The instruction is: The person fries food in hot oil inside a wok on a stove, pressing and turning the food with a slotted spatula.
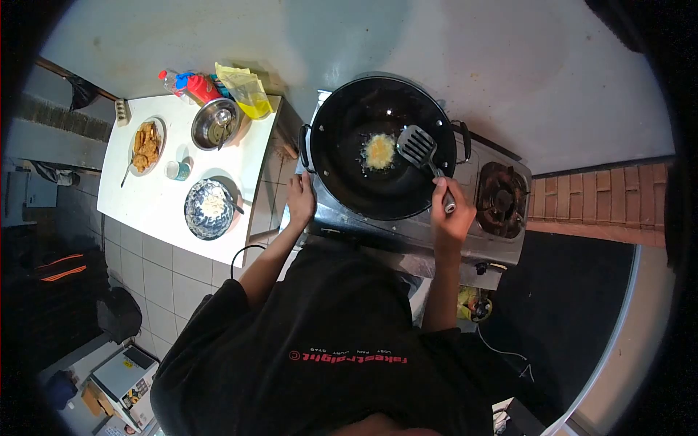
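A large black wok [342, 192] sits on the left side of the metal stove [465, 240]. In its middle a pale yellow piece of food [379, 152] lies in bubbling oil. My right hand [452, 211] is closed around the handle of a slotted spatula [417, 145], whose head is inside the wok, just right of the food. My left hand [300, 198] rests at the stove's left edge, below the wok's left handle, with nothing visible in it and its fingers stretched out.
On the white table [145, 211] at left are a plate of fried food [146, 147], a cup [177, 171], a metal bowl [216, 124], a bowl with white mixture [209, 209], bottles and a yellow packet [244, 91]. A second burner [502, 200] is right of the wok.
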Demonstrator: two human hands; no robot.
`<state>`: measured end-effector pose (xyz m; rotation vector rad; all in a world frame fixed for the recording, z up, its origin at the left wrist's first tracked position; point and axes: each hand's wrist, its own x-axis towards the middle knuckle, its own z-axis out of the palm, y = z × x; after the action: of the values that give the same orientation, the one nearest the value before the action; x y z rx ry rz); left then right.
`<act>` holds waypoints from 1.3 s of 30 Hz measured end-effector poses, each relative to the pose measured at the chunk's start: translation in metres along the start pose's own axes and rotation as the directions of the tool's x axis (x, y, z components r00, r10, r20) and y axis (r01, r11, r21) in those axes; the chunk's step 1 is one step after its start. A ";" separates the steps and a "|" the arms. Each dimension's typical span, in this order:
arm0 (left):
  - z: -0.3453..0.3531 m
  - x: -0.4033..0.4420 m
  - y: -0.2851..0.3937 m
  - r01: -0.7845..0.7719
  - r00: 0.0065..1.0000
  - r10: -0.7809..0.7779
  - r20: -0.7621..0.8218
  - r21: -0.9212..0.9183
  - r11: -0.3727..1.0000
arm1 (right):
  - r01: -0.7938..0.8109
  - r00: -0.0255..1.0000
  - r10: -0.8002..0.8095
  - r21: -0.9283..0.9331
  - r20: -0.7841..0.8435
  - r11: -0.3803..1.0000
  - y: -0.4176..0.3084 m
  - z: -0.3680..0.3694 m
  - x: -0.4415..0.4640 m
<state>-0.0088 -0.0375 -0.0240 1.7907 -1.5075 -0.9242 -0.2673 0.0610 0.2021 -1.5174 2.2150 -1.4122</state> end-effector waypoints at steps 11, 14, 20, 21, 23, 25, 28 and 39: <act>-0.004 -0.002 0.007 0.019 1.000 -0.019 0.008 0.025 1.000 | 0.022 0.994 -0.012 -0.100 0.107 0.995 -0.008 -0.005 0.012; -0.001 -0.001 0.001 0.008 1.000 -0.008 0.004 0.017 1.000 | 0.035 0.995 -0.027 -0.088 0.096 0.996 -0.010 -0.004 0.015; -0.001 -0.002 0.003 0.018 1.000 -0.017 -0.024 0.019 1.000 | 0.039 0.996 -0.031 -0.088 0.088 0.995 -0.007 0.001 0.014; -0.001 -0.002 0.004 0.008 1.000 -0.007 -0.023 0.026 1.000 | 0.032 0.995 -0.022 -0.104 0.095 0.994 -0.006 0.002 0.013; 0.004 0.000 -0.004 -0.028 0.999 0.030 -0.037 0.029 0.999 | 0.023 0.995 -0.011 -0.125 0.096 0.992 -0.006 0.003 0.013; 0.001 0.001 -0.003 -0.020 1.000 0.020 -0.007 0.015 1.000 | 0.010 0.994 0.006 -0.148 0.106 0.989 -0.008 0.004 0.012; 0.001 0.000 -0.001 -0.004 1.000 0.003 0.024 0.026 1.000 | 0.007 0.989 0.019 -0.176 0.150 0.984 -0.013 0.001 0.016; -0.002 -0.003 0.007 -0.011 1.000 0.011 -0.013 0.025 1.000 | 0.037 0.964 0.042 -0.290 0.262 0.956 -0.035 -0.004 0.035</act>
<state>-0.0111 -0.0355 -0.0166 1.8010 -1.5251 -0.8904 -0.2630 0.0341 0.2430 -1.6737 2.3262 -0.8409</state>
